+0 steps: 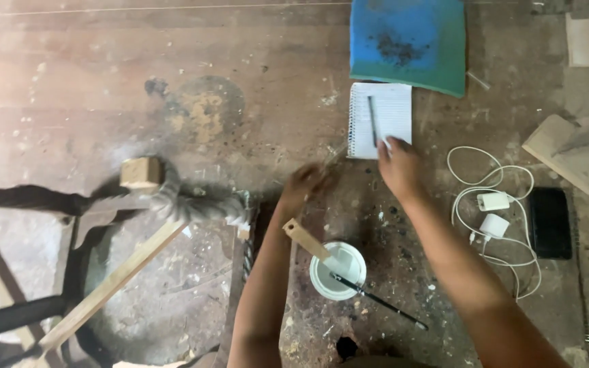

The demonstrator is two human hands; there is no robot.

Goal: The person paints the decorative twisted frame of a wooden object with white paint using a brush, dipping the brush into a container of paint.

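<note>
Right grip (398,163) rests with its fingers on the lower right corner of a spiral notebook (380,119), pressing down flat on the page and closed on nothing. A pen (372,120) lies on that page, just beside the fingertips. Left grip (306,182) is blurred beside the notebook's lower left corner; a thin pale stick seems to run from it toward the notebook, but whether the fingers are closed on it I cannot tell.

Below the hands, near the table's front edge, stands a white cup (337,271) with a wooden stick (306,240) leaning in it and a thin black brush (376,300) across its rim. A blue pad (408,42) lies at the far edge, touching the notebook's top. To the right, a white cable with two chargers (493,212) lies beside a black phone (550,223). Wooden boards (581,160) sit at the right edge. At the left edge, a rope-wrapped wooden frame (172,204) rests.
</note>
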